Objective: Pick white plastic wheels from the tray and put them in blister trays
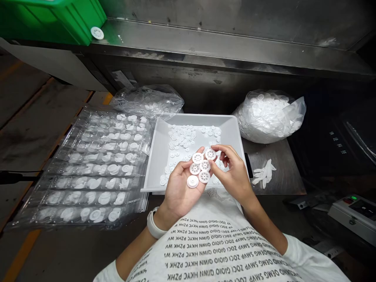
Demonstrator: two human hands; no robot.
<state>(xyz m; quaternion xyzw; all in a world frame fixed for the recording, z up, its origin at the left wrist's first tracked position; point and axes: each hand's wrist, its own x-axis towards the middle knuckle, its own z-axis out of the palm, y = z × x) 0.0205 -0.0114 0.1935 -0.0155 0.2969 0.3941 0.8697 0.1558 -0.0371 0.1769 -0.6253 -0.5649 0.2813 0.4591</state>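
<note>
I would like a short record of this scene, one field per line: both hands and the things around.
Left hand: palm up, bearing white wheels
Right hand: thumb and index finger at the uppermost wheel
In front: grey tray with smaller white pieces
To the left: clear blister trays, white pieces in pockets
To the right: filled clear bag, white glove
Ledge: green crate, single wheel beside it

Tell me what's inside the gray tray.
Many small white round parts lie inside the gray tray, grouped toward its far side and along its left. The left hand and right hand cover part of the near middle, so whatever lies beneath them can't be seen.
</note>
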